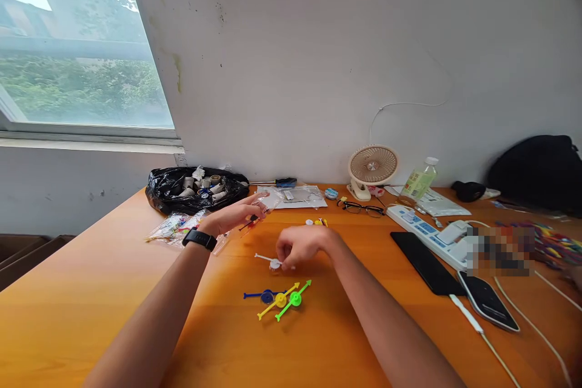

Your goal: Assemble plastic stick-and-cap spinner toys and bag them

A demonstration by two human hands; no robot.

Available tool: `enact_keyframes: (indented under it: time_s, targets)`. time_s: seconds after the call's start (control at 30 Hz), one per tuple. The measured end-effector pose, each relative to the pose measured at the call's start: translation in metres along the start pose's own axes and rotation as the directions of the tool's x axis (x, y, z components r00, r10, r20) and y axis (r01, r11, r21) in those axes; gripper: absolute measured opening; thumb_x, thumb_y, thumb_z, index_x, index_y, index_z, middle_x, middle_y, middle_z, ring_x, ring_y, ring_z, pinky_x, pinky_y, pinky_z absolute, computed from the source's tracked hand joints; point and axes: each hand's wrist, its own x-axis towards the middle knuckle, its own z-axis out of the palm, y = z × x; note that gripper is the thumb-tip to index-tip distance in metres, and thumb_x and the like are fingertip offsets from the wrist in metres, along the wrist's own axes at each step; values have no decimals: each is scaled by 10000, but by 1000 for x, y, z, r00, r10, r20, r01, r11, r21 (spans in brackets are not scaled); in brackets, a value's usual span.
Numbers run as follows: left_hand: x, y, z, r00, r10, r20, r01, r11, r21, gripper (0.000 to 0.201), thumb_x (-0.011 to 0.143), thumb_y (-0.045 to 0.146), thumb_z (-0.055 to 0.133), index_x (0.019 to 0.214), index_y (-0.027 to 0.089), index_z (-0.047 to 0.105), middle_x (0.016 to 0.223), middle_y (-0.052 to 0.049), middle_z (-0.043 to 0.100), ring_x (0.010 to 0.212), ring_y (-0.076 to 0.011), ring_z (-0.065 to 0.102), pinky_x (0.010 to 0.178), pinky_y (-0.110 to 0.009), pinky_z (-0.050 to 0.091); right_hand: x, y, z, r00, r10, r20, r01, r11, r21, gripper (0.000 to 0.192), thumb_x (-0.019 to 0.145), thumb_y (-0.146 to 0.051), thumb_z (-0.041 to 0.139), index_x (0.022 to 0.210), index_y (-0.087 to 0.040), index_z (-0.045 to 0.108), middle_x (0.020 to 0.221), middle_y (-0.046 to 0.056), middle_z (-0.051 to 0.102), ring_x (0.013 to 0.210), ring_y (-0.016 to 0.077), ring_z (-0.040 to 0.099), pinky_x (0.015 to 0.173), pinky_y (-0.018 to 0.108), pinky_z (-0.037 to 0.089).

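Fingertips of my right hand (301, 247) pinch the white spinner piece (274, 263) on the table (91, 303); my left hand (239, 215) holds a clear bag (271, 200). Danger I see: the small piece may slip and roll toward the blue, yellow and green spinners (279, 299) nearby.

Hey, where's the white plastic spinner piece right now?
In the head view the white spinner piece lies on the orange table at centre, under the right hand's fingertips, just behind the blue, yellow and green spinners.
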Motion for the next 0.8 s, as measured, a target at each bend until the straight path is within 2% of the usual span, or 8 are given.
enact_keyframes:
  time_s: [0.1, 0.17, 0.27, 0.33, 0.4, 0.5, 0.7, 0.8]
  targets:
    - [0, -3, -3, 1000, 29, -10, -27, 987, 159, 840, 764, 238, 668, 1564, 279, 417, 1060, -27, 657, 822, -161, 566, 689, -265, 420, -33, 7, -19, 986, -18, -165, 54, 975, 214, 201, 786, -355, 746, 836, -168, 689, 742, 8, 701, 651, 141, 613, 579, 223, 421]
    - [0, -3, -2, 1000, 21, -9, -18, 973, 230, 872, 766, 248, 655, 1591, 260, 375, 1056, -33, 663, 826, -167, 567, 738, -283, 435, -56, 12, -33, 937, -46, -345, 140, 957, 253, 268, 826, -426, 719, 875, -165, 688, 733, 12, 676, 647, 144, 585, 585, 236, 416]
    - [-1, 0, 2, 1000, 7, 7, -9, 959, 284, 901, 763, 252, 643, 1611, 256, 339, 1050, -36, 665, 837, -179, 577, 788, -307, 449, -78, 21, -47, 714, -20, -700, 224, 953, 202, 314, 872, -477, 665, 917, -169, 707, 761, 11, 643, 697, 146, 546, 617, 246, 390]
    - [-1, 3, 8, 999, 15, 34, -25, 956, 292, 910, 746, 235, 635, 1608, 267, 347, 1100, -44, 663, 898, -193, 589, 815, -310, 455, -81, 25, -51, 549, 42, -835, 193, 965, 176, 318, 889, -478, 635, 920, -172, 716, 755, 7, 619, 687, 146, 516, 611, 256, 367]
    - [0, 6, 14, 997, 33, 68, -51, 959, 280, 916, 729, 210, 629, 1602, 271, 358, 1155, -55, 657, 960, -207, 591, 833, -307, 455, -77, 27, -52, 468, 76, -880, 143, 977, 160, 308, 900, -459, 611, 911, -172, 725, 741, 8, 610, 674, 149, 497, 605, 268, 354]
    - [2, 10, 23, 994, 45, 98, -70, 961, 267, 897, 735, 192, 617, 1592, 291, 368, 1154, -49, 656, 963, -211, 585, 811, -306, 445, -63, 24, -47, 490, 68, -869, 117, 983, 143, 281, 912, -405, 578, 914, -176, 740, 805, 24, 642, 724, 163, 510, 650, 280, 378]
    - [1, 17, 33, 981, 114, 156, -145, 968, 204, 858, 724, 147, 623, 1550, 291, 441, 1112, -40, 654, 933, -208, 562, 804, -309, 422, -43, 9, -34, 701, -62, -710, 323, 916, 239, 334, 979, -444, 519, 1005, -210, 756, 1118, 50, 648, 1031, 193, 592, 925, 305, 436]
    - [-1, 20, 31, 972, 145, 185, -170, 978, 124, 883, 725, 135, 607, 1571, 300, 415, 1144, -53, 645, 908, -192, 571, 808, -315, 431, -43, 9, -36, 624, -25, -781, 351, 902, 252, 398, 1017, -471, 438, 1006, -225, 751, 1171, 44, 643, 1120, 198, 575, 999, 307, 405]
